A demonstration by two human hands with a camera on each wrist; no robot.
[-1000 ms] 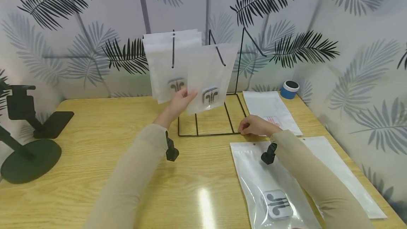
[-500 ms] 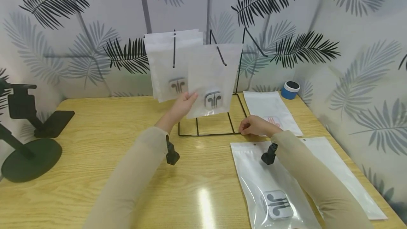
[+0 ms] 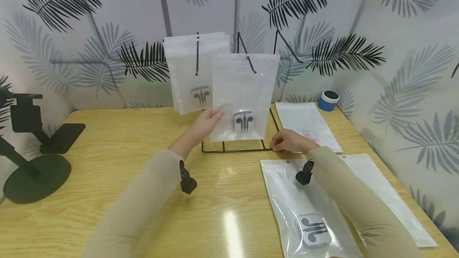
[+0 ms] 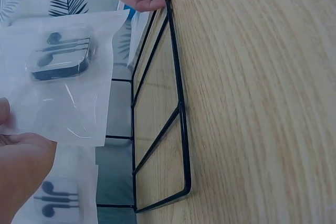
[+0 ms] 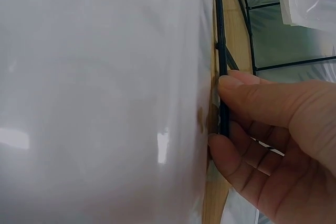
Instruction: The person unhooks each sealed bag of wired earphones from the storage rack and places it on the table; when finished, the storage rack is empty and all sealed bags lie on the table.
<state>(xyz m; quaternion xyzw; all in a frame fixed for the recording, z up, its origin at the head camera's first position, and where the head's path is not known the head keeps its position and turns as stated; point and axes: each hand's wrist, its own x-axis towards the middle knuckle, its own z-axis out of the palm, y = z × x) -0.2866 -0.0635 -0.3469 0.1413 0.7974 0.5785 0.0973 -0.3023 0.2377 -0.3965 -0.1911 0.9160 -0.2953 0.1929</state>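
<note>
Bag (image 3: 242, 94) moved toward the rack's (image 4: 181, 109) front edge.

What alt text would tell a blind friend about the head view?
A left hand holds a white zip pouch of earphones on the middle hook of a black wire rack; the right hand pinches the rack's base. Similar pouches hang on the left hook; others lie on the wooden table.
</note>
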